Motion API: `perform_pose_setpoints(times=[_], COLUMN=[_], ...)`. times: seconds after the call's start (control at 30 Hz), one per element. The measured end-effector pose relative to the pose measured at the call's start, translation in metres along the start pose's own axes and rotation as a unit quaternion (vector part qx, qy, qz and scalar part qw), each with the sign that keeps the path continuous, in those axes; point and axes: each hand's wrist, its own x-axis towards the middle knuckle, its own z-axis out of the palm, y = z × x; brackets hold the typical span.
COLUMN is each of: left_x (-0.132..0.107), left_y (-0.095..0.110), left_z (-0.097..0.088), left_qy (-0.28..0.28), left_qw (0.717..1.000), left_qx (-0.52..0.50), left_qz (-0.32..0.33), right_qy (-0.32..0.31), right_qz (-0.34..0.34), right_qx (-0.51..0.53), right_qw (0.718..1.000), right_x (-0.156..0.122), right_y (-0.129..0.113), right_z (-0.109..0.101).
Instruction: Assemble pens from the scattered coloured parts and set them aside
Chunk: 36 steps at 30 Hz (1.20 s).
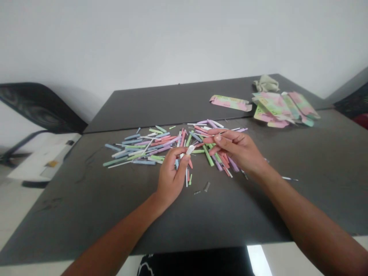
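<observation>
My left hand (173,168) is closed around a white pen barrel (190,149), its rounded end sticking up between thumb and fingers. Just to the right, my right hand (234,147) pinches a thin stick-like pen part between thumb and forefinger; most of it is hidden by the fingers. A short reddish-brown piece (198,145) shows between the two hands, but I cannot tell which hand holds it. Beneath and behind both hands spreads a loose pile of pastel pen parts (143,147), with white, blue, green, pink and purple barrels and thin refills.
Two small clear pieces (207,186) lie on the dark table (115,214) before me. A thin refill (290,178) lies apart at right. Flattened printed cartons (276,107), a single carton (230,102) and a crumpled cloth (266,83) are farther back. A chair (37,103) stands left.
</observation>
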Motion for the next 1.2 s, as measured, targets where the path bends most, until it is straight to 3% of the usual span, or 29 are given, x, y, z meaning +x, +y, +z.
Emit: perform_pose_setpoints(times=[0.13,0.27,0.43,0.53,0.63,0.7,0.8,0.93,1.07,1.2], left_x=[-0.010,-0.016,-0.027,-0.030,-0.026,-0.021,-0.014,-0.011,-0.010,-0.009], left_y=[0.001,0.008,0.016,0.019,0.017,0.015,0.012,0.011,0.011,0.011], left_z=[0.005,0.008,0.014,0.017,0.019,0.020,0.021,0.021,0.020,0.020], left_qy=[-0.002,-0.025,-0.053,-0.032,0.004,0.019,0.034,0.048,0.055,0.050], left_qw=[1.000,0.998,0.994,0.990,0.981,0.975,0.967,0.962,0.958,0.952], left_qx=[-0.026,-0.053,-0.093,-0.128,-0.169,-0.195,-0.221,-0.236,-0.247,-0.260], left_qz=[-0.010,-0.014,-0.023,-0.053,-0.091,-0.107,-0.120,-0.126,-0.137,-0.156], right_qy=[0.030,0.095,0.123,0.104,0.050,-0.027,-0.129,-0.147,-0.147,-0.153], right_qz=[-0.017,-0.078,-0.160,-0.133,-0.031,-0.014,-0.050,-0.074,-0.063,-0.030], right_qx=[0.002,-0.031,-0.062,-0.066,-0.156,-0.340,-0.492,-0.584,-0.601,-0.577], right_qw=[0.999,0.992,0.978,0.983,0.986,0.940,0.860,0.795,0.783,0.802], right_x=[-0.004,-0.006,-0.008,-0.032,-0.080,-0.113,-0.145,-0.155,-0.155,-0.147], right_y=[-0.004,-0.007,-0.019,-0.033,-0.034,-0.021,0.011,0.036,0.031,0.022], right_z=[-0.001,0.000,0.006,0.014,0.024,0.029,0.036,0.041,0.050,0.058])
